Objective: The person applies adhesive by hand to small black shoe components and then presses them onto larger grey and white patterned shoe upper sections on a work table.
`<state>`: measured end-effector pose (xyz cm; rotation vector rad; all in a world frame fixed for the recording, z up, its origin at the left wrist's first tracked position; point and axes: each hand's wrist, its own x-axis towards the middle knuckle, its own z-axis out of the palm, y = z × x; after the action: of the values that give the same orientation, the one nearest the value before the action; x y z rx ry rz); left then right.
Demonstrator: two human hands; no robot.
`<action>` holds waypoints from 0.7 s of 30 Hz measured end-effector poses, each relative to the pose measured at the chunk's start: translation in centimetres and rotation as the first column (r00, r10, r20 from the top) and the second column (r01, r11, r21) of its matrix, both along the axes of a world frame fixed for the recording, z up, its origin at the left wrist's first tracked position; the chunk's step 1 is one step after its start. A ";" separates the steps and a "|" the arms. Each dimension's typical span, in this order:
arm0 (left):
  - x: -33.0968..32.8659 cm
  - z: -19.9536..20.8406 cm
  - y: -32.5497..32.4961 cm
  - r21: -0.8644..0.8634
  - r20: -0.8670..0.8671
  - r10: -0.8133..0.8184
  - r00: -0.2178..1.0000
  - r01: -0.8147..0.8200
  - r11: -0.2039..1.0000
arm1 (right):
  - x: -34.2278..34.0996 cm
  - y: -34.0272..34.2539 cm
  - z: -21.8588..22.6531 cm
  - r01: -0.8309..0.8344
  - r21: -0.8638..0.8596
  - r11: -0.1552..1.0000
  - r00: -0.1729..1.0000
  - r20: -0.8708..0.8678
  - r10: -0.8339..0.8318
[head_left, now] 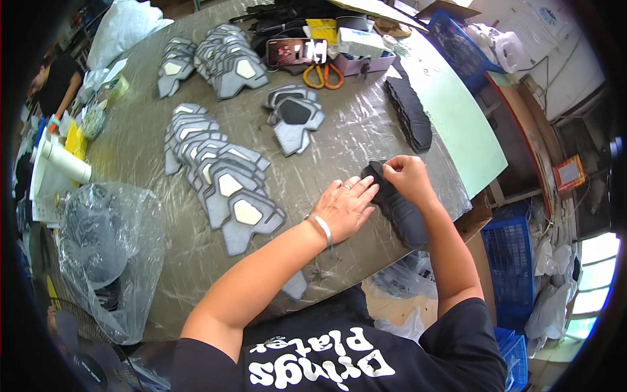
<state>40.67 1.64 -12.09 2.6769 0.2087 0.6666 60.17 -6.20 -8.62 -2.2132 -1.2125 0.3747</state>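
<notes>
In front of me a row of overlapping black pads (403, 221) lies on the table. My right hand (406, 178) is closed in a pinch at the far end of this row, on the edge of a black pad (374, 171). Flat on the table just left of it is my left hand (344, 208), its fingers stretched out and their tips at that pad's edge. Left of my hands, grey shaped pads (238, 214) with cream centres overlap in a long row. A smaller group of grey pads (295, 117), the top one with a black centre, lies farther off.
More grey pads (228, 62) lie at the far left. Orange-handled scissors (323, 76), a phone (297, 52) and a pink box (366, 65) stand at the back. Another black stack (408, 114) is far right. A clear plastic bag (111, 255) sits left; blue crates (509, 261) stand right.
</notes>
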 end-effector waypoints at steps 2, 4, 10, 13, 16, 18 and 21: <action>1.2 -0.3 0.3 0.001 -0.077 -0.001 0.997 0.001 1.000 | 0.8 -0.3 -0.2 0.217 0.061 0.974 0.830 -0.536 -0.151; 2.0 -0.5 0.2 0.011 -0.114 0.017 0.993 -0.015 1.000 | 2.9 -1.0 -0.2 0.361 0.148 0.921 0.770 -0.604 -0.205; 1.6 -0.6 0.1 -0.132 0.028 0.065 0.997 -0.061 0.989 | 5.1 -3.1 2.6 0.615 0.494 0.615 0.734 -0.643 -0.217; 0.0 2.1 -0.7 -0.689 0.204 0.168 0.964 0.020 0.724 | -2.3 -3.0 3.5 0.155 0.517 0.842 0.978 0.042 -0.206; -3.8 4.8 -2.6 -0.948 0.241 0.299 0.923 0.159 0.276 | -10.6 -3.6 4.0 -0.291 0.533 0.794 0.907 0.419 0.051; -6.6 5.0 -3.4 -0.992 0.107 0.413 0.905 0.126 -0.021 | -14.3 -4.5 3.9 -0.404 0.458 0.792 0.878 0.436 0.196; -11.7 4.4 -3.5 -0.991 -0.064 0.500 0.864 0.002 -0.130 | -17.2 -5.2 3.5 -0.472 0.427 0.771 0.878 0.143 0.458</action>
<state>28.98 -1.87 -7.73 0.8969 0.8068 0.6440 43.01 -11.38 -5.16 -1.5101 -1.6759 0.2158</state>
